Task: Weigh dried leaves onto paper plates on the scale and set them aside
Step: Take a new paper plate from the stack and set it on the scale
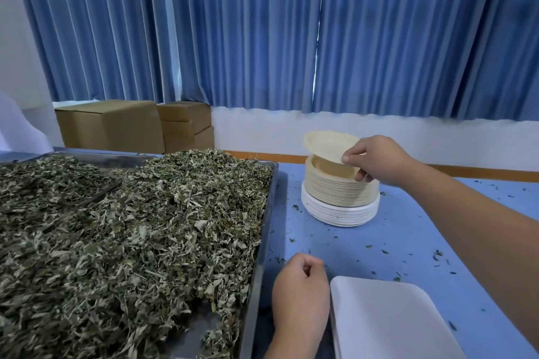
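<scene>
— What takes up most of the view?
— Blue curtains (pixel 262 32) hang across the back wall, and the blue bench (pixel 408 242) runs below them. On its left side sits a big metal tray (pixel 266 221) heaped with dried leaves (pixel 145 227), which pile right up to its right rim.
— And behind the tray?
— Cardboard boxes (pixel 116 125) stand against the wall.
— Anything close in?
— A white slab (pixel 388 320) with rounded corners lies on the near right of the bench.
— Where are the plates?
— The plate stack (pixel 335 189) stands right of the tray's far corner, apart from it, with tan plates on top of white ones.
— And the hands?
— The right hand (pixel 379 160) is over the stack. Its thumb and fingers (pixel 362 174) pinch the near rim of the top plate (pixel 326 143), which is tilted and lifted off the pile. The left hand (pixel 300 294) sits between tray and slab, fingers loosely curled, holding nothing I can see.
— Smaller bits?
— Leaf crumbs (pixel 437 253) are scattered over the bench.
</scene>
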